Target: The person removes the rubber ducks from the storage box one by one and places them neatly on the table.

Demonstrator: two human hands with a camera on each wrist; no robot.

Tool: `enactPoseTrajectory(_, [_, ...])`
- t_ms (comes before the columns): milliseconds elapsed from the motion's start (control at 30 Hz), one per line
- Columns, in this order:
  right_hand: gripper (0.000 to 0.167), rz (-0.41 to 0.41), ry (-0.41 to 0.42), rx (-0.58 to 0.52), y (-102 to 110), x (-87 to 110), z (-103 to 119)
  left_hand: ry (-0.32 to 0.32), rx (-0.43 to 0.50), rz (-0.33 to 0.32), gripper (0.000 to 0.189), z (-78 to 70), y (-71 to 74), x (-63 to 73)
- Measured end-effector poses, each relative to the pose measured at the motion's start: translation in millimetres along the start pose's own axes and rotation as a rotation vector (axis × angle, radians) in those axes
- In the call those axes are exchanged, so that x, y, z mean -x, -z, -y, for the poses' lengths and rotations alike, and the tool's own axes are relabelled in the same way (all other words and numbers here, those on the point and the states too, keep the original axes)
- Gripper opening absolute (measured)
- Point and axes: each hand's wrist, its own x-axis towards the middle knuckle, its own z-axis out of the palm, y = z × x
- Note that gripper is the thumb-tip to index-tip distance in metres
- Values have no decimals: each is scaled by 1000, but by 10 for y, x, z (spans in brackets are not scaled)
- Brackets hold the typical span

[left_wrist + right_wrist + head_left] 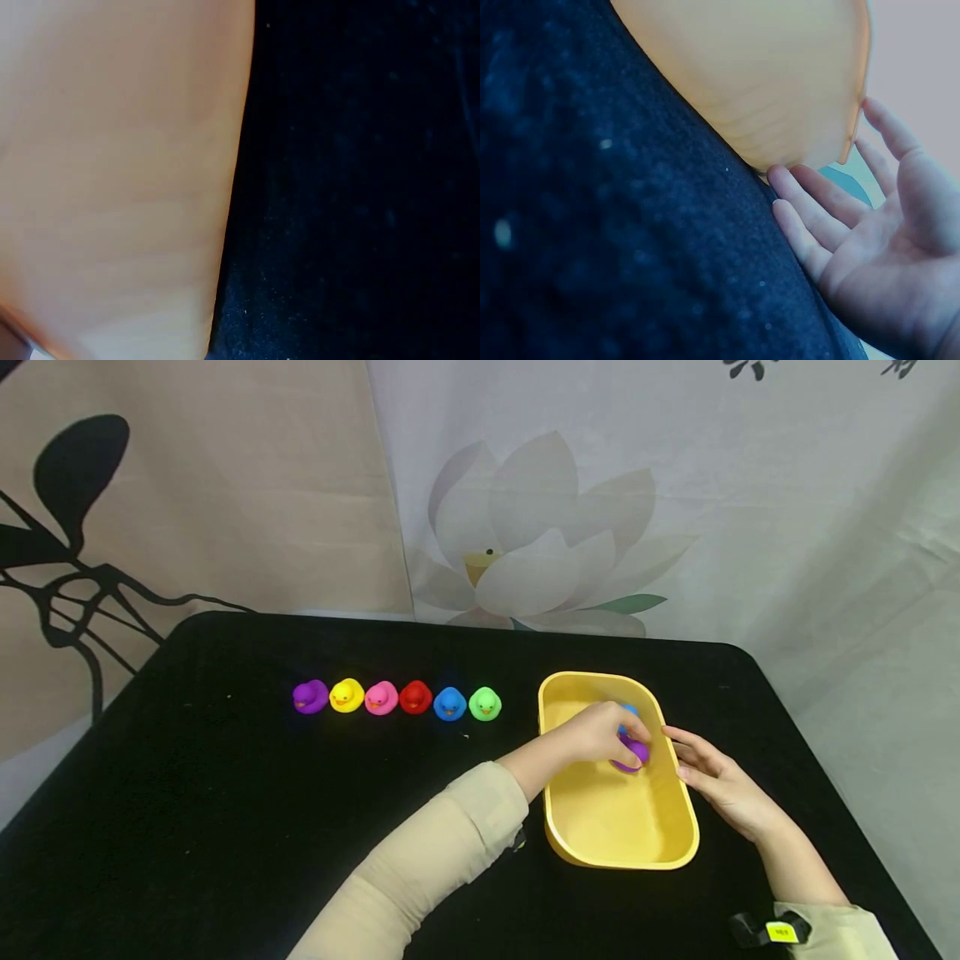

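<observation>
My left hand [603,732] reaches down inside a yellow plastic bin [592,839], its thumb and fingers curled round a purple rubber duck [637,750]. Just beyond those fingers a blue rubber duck [628,717] lies in the bin, partly hidden by the hand. My right hand [723,785] is at the bin's right side, with fingers extended and fingertips at the rim and outer wall. In the right wrist view, those fingers [810,217] spread along the bin's outside, low near the cloth. The left wrist view shows only the bin's outer wall [120,180] and black cloth.
Left of the bin, a row of rubber ducks stands on the black tablecloth [225,810]: purple [311,697], yellow [347,695], pink [382,697], red [416,697], blue [450,703] and green [485,703]. A printed curtain [300,485] hangs behind the table.
</observation>
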Motion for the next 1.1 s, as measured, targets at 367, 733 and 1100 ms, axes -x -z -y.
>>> enactPoseTrajectory(367, [48, -1, 2, -3, 12, 11, 10, -7, -44, 7, 32, 17, -43, -60])
enactPoseTrajectory(733, [48, -4, -3, 13, 7, 23, -1, -25, -73, 18, 26, 25, -88, -63])
enactPoseTrajectory(1100, [48, -1, 7, 14, 0, 1, 2, -101, 6, 29, 25, 34, -35, -22])
